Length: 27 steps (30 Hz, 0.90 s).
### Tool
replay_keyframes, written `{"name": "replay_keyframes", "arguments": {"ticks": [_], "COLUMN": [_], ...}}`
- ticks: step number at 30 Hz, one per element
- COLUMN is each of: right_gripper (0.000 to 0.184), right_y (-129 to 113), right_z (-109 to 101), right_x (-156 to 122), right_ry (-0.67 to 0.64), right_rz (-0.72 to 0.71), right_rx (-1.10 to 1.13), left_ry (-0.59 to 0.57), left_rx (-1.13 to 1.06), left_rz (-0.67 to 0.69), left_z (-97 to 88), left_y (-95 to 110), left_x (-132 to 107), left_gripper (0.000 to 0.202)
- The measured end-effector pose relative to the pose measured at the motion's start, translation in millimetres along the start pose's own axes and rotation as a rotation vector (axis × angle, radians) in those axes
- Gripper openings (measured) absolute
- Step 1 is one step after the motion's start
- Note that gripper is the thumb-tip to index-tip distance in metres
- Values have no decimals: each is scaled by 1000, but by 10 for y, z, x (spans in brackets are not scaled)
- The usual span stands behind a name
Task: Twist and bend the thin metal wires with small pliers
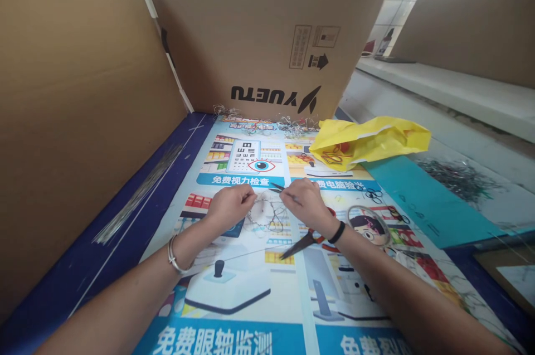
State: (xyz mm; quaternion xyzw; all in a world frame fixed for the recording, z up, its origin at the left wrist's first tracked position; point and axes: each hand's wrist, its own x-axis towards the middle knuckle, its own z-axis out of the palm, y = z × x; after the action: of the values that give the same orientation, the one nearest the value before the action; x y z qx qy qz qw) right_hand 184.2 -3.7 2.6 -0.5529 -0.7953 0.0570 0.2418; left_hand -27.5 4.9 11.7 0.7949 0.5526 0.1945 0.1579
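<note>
My left hand (pixel 232 207) is closed in a pinch at a thin, twisted wire ring (pixel 273 222), whose loose strands hang between my hands. My right hand (pixel 305 202) is closed around a small tool with two dark pointed tips (pixel 276 188), aimed left toward the ring. Its handles are hidden in my palm, so I cannot tell whether it is pliers or small scissors. Under my right wrist lie large scissors (pixel 298 244) with dark blades and red-orange handles, partly covered by the arm.
A yellow plastic bag (pixel 371 140) lies at the back right. Tangled wire scraps (pixel 457 179) sit beyond the turquoise board (pixel 418 199). Straight wires (pixel 140 196) lie on the left. A roll of clear tape (pixel 370 227) is right of my wrist. Cardboard (pixel 259 26) stands behind.
</note>
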Motion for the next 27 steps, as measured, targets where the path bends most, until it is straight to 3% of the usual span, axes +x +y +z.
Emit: {"name": "replay_keyframes", "arguments": {"ticks": [8, 27], "right_gripper": [19, 27], "right_y": [7, 47], "right_z": [5, 40], "right_x": [4, 19], "right_ry": [-6, -71], "right_rz": [-35, -160], "right_rx": [107, 159], "left_ry": [3, -6], "left_rx": [48, 8], "left_rz": [-13, -11], "left_z": [9, 9], "left_y": [46, 72], "left_x": [-14, -35], "left_gripper": [20, 21]}}
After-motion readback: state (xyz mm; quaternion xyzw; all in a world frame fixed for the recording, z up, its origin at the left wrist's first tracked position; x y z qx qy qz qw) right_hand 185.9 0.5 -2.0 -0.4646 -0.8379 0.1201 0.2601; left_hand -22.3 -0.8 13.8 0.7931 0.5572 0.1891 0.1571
